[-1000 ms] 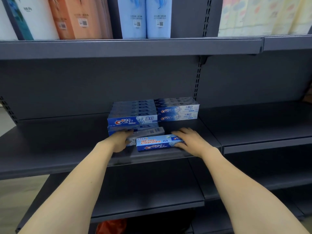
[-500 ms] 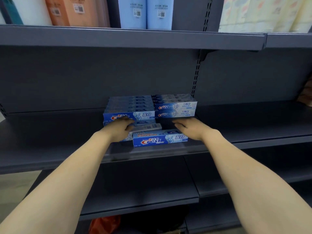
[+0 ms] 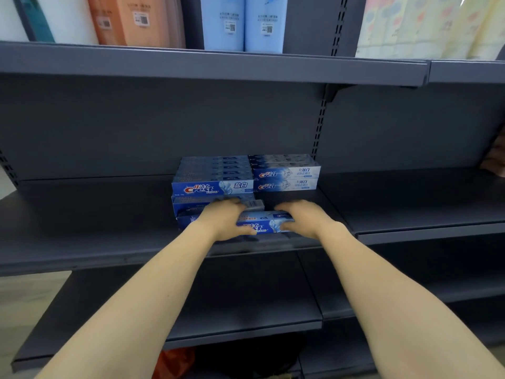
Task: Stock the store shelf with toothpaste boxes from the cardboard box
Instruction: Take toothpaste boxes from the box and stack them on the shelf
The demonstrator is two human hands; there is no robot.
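Both hands, left (image 3: pixel 222 218) and right (image 3: pixel 299 218), have closed in, gripping the front Crest box (image 3: pixel 262 227).

On the dark grey metal shelf (image 3: pixel 82 214) before you, two stacks of blue toothpaste boxes (image 3: pixel 213 176) sit side by side at the back, with the loose blue toothpaste box (image 3: pixel 262 224) lying just before them, between your hands.

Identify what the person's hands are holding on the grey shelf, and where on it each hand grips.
Both hold one long blue toothpaste box lying at the shelf front: left hand on its left part, right hand at its right end.
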